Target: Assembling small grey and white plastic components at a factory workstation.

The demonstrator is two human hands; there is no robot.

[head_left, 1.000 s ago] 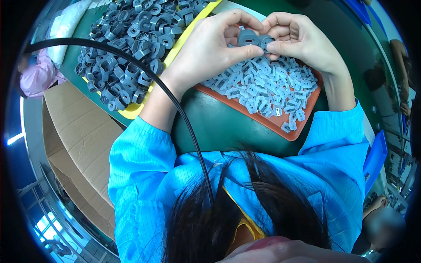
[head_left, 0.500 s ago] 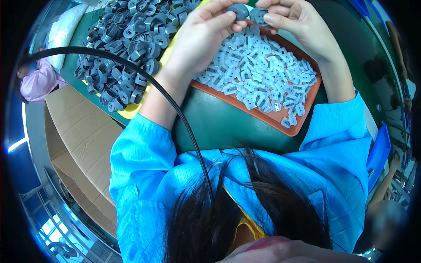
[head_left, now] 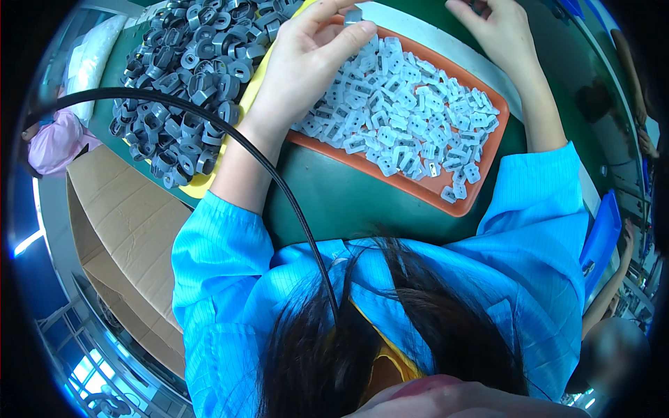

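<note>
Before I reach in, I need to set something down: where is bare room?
Bare green tabletop lies between the near edge of the orange tray and the blue garment. Crowded: that tray, strewn with pale pieces, and the yellow tray at left, heaped with grey parts.

On the worktop (head_left: pixel 317 198), before the person, lies a tray (head_left: pixel 437 184) with many small pieces (head_left: pixel 411 104) in it, and to the left of this tray there is a container (head_left: pixel 200 187) with a heap of parts (head_left: pixel 188 87). The left hand (head_left: pixel 303 63) is over the left end of the tray, with one part (head_left: pixel 354 15) at its fingers, whereas the right hand (head_left: pixel 503 38) is beyond the tray's far right edge. A carton (head_left: pixel 129 233) stands at the person's left, a bag (head_left: pixel 104 56) lies left of the heap, and a bin (head_left: pixel 603 233) is beside the right sleeve (head_left: pixel 533 188).
</note>
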